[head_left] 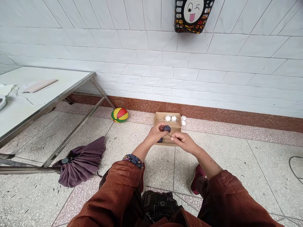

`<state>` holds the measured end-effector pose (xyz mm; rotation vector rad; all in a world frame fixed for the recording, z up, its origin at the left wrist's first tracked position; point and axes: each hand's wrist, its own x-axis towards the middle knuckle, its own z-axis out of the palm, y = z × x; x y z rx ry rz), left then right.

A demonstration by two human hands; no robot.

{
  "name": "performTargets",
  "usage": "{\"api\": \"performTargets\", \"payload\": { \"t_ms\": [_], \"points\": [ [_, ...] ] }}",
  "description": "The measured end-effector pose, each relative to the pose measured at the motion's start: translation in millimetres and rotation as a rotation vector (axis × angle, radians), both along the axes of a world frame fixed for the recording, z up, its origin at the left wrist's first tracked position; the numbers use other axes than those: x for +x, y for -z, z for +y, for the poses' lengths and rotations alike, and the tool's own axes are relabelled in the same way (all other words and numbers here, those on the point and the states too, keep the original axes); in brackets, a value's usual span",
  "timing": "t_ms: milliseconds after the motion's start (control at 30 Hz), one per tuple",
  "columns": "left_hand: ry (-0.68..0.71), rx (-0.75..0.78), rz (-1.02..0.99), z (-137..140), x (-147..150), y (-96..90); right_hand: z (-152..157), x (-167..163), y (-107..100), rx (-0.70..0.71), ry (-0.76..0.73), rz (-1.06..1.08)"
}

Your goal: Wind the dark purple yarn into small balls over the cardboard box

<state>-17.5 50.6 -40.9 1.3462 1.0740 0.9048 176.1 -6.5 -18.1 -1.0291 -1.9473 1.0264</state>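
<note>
A small dark ball of yarn is gripped between the fingers of my left hand. From it a dark strand runs across to my right hand, whose thumb and fingers pinch it. Both hands are over a cardboard box on the floor by the wall. Inside its far part lie two white yarn balls with loose white thread. A second dark ball sits in the near part, partly hidden by my left hand.
White balls rest just right of the box. A striped ball lies to the left. Farther left are a purple pleated bag-like cloth and a metal-framed table. A black basket hangs on the wall; a cable lies far right.
</note>
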Motion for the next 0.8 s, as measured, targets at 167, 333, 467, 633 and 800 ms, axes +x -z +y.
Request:
{"api": "performTargets", "payload": {
  "t_ms": [167, 333, 467, 633, 800],
  "points": [
    [0.204, 0.096, 0.193, -12.8, 7.2, -0.6, 6.0, 14.9, -8.9, -0.011, 0.233, 0.146],
    [0.507, -0.007, -0.167, -26.7, 13.6, -20.2, 20.6, 25.1, 6.3, -0.014, 0.421, 0.083],
    [0.413, -0.083, -0.366, -23.4, 11.7, -26.9, 23.8, 19.3, 20.0, -0.065, 0.357, -0.067],
    [0.114, -0.208, -0.454, -12.6, 5.1, -20.1, 20.0, 7.8, 23.2, -0.014, 0.248, -0.161],
    [-0.099, -0.235, -0.350, -6.2, 0.0, -11.5, 9.5, 0.0, 10.8, -0.003, 0.014, -0.111]
  ]
}}
